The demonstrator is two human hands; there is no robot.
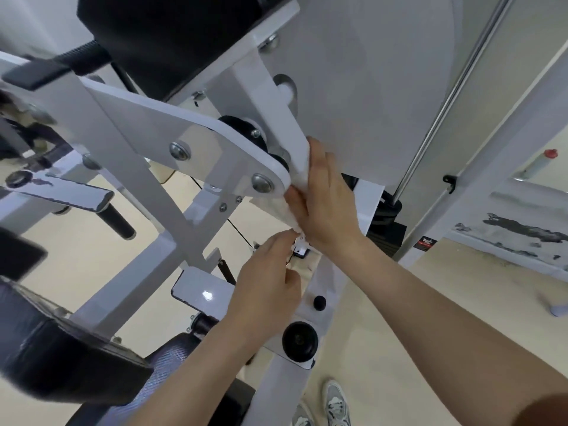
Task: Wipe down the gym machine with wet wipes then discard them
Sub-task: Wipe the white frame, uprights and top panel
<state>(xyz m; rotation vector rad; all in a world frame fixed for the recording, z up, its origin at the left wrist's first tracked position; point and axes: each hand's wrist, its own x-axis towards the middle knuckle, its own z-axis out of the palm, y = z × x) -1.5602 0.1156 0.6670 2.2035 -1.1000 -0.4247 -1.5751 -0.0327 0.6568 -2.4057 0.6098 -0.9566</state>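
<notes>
A white gym machine [144, 124] with black pads fills the view. At its centre, my right hand [325, 204] holds a white wet wipe [281, 212] against the lower end of a slanted white frame bar [276, 118], beside a bolted pivot plate [233, 167]. The thumb lies under the wipe, the fingers over the bar. Just below, my left hand [267, 281] pinches the wipe's hanging lower corner with curled fingers. Most of the wipe is hidden under my right hand.
A black seat pad [61, 348] lies at lower left and a black back pad [172, 35] at the top. A weight stack [387, 222] with a chrome guide rod [445, 96] stands to the right. The floor is beige; my shoes [335, 404] show at the bottom.
</notes>
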